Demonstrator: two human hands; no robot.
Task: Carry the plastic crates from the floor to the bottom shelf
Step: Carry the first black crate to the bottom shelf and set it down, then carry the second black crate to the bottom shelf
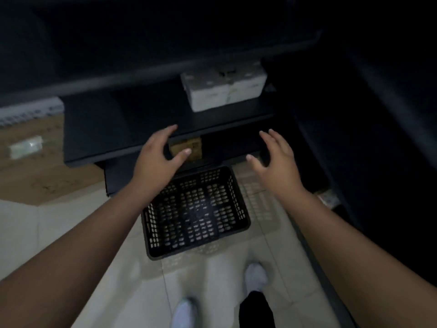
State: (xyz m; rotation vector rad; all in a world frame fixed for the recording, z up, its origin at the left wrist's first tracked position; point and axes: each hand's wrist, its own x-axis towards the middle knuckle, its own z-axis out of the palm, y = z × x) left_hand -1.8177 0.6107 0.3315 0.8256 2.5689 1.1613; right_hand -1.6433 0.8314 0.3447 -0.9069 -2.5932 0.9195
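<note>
Dim storeroom, pale tile floor [71, 223]: you are at the reach, nothing lifted yet.
The crate [196, 213] sits on the floor before the shelf [132, 129]; your left hand [157, 159] and right hand [276, 162] hover spread and empty, so lower them to its sides.

No legible text — every surface too blurred.

Dim room, pale tiled floor [71, 233], dark shelving unit [99, 129], white box [224, 91] on a shelf
</note>
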